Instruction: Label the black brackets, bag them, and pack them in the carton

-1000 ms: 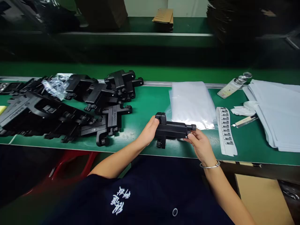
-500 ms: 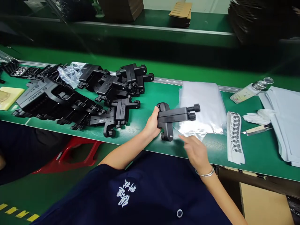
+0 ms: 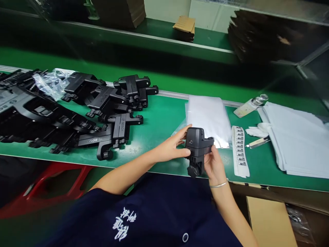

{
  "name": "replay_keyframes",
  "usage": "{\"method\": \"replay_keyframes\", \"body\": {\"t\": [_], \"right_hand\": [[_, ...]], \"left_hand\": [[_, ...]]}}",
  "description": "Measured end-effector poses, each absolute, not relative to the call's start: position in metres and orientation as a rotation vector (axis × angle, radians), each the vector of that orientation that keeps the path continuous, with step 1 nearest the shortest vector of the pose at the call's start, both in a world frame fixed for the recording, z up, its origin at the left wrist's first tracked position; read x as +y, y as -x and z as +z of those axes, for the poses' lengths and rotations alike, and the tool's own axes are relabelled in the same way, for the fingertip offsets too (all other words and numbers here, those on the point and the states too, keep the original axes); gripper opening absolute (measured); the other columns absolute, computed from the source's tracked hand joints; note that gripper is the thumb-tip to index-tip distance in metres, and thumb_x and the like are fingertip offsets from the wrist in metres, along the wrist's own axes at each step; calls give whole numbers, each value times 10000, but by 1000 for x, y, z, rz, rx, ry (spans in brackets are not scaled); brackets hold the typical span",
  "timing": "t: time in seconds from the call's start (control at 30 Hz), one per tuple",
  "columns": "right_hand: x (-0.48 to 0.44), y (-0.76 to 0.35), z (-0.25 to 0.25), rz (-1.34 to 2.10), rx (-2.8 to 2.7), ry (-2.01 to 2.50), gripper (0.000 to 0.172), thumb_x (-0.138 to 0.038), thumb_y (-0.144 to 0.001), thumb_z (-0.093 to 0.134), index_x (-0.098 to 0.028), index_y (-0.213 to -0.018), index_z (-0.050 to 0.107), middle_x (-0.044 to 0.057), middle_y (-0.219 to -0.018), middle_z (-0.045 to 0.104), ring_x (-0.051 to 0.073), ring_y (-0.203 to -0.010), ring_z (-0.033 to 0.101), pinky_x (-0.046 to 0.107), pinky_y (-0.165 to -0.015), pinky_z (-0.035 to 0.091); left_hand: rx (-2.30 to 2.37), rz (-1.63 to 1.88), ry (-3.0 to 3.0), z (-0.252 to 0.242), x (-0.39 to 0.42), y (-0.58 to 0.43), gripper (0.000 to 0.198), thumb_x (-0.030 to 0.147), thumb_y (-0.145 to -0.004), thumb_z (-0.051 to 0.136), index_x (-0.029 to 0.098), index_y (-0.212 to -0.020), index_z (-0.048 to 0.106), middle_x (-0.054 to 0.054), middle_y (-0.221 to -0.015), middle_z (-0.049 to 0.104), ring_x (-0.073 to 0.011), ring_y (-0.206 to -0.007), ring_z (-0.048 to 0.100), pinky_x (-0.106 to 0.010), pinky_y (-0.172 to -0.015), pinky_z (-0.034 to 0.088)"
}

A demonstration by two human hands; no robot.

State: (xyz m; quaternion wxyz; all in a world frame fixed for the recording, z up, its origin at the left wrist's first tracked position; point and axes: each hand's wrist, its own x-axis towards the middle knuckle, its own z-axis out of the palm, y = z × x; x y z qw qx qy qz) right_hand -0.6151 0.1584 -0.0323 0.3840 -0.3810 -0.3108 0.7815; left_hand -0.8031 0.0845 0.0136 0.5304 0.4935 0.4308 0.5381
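Over the front part of the green bench I hold a black plastic bracket (image 3: 197, 145) with a round knob at its lower end. My left hand (image 3: 172, 147) grips it from the left, thumb against its side and fingers reaching over the back. My right hand (image 3: 214, 164) is closed round its right-hand part, with most of the fingers hidden behind it. Left of my hands lie similar black brackets marked BOSCH (image 3: 120, 128), several piled together. Just behind the held bracket is a stack of clear plastic bags (image 3: 208, 109).
To the right lie a strip of printed labels (image 3: 239, 151), a pen-like cutter (image 3: 258, 141), a small bottle (image 3: 248, 108) and white sheets (image 3: 298, 137). Crumpled clear plastic (image 3: 55, 84) rests at the left. A shelf behind carries brown cardboard (image 3: 185, 24). A red stool (image 3: 51, 185) stands below the bench.
The bracket has been turned so its end faces me, and it has moved slightly right. My right hand has come up and taken hold of it. The view has swung right.
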Motion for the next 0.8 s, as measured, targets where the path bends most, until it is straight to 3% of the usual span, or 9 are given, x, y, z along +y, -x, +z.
{"method": "replay_keyframes", "body": {"t": [0.13,0.2,0.27,0.33,0.4,0.5,0.57,0.7,0.8], "right_hand": [[146,616,-42,2149,-652,1028,316,-495,-764,683,-243,-954,695,-8,-883,751,216,-942,703,379,-833,598],[140,617,-44,2161,-624,1054,307,-482,-747,699,-247,-944,698,-9,-893,752,226,-984,694,389,-856,589],[136,617,-45,2142,-632,1061,301,-478,-739,706,-241,-925,695,3,-901,751,236,-1027,678,399,-871,580],[135,617,-43,2076,-699,1053,320,-504,-762,678,-234,-933,684,19,-933,745,235,-1045,666,401,-869,574],[134,614,-42,1939,-831,1026,343,-522,-805,630,-241,-1000,661,31,-1019,728,219,-1036,661,390,-853,568],[132,605,-39,1586,-1084,920,431,-515,-806,651,-276,-1159,584,43,-1157,675,194,-1049,641,374,-893,534],[131,597,-36,1390,-1238,837,529,-484,-762,724,-283,-1218,547,50,-1172,658,189,-1072,626,362,-942,500],[137,584,-24,1398,-1441,778,636,-553,-746,719,-262,-1280,533,78,-1185,638,216,-1061,627,371,-924,510],[147,582,-12,1529,-1519,857,488,-562,-786,670,-228,-1136,611,64,-969,680,206,-833,672,361,-735,568]], "left_hand": [[1256,1230,-1337,22,93,806,568,395,-805,641,203,-1308,460,-76,-1117,628,-214,-1011,595,-364,-942,436],[1383,1203,-1331,26,98,807,347,397,-867,530,194,-1149,546,-1,-832,617,-162,-806,584,-315,-821,455],[1448,1173,-1325,30,101,807,292,408,-901,454,193,-1056,577,35,-688,555,-141,-696,548,-286,-746,449],[1448,1155,-1353,33,99,809,321,419,-910,433,197,-1086,585,13,-750,602,-155,-734,575,-297,-757,460],[1375,1114,-1414,33,91,810,465,434,-877,511,214,-1286,501,-50,-998,666,-211,-913,621,-346,-846,474],[1279,992,-1503,27,74,816,935,405,-747,715,251,-1511,199,-134,-1374,528,-313,-1210,537,-433,-1014,419],[1301,985,-1490,21,64,820,997,382,-704,765,265,-1516,199,-144,-1473,424,-344,-1297,464,-465,-1083,359],[1157,1168,-1183,10,56,823,978,409,-669,812,287,-1477,274,-120,-1379,515,-310,-1230,534,-445,-1049,417],[921,1260,-762,1,57,821,975,532,-616,831,252,-1416,350,-76,-1094,655,-219,-947,665,-322,-821,546]]}}
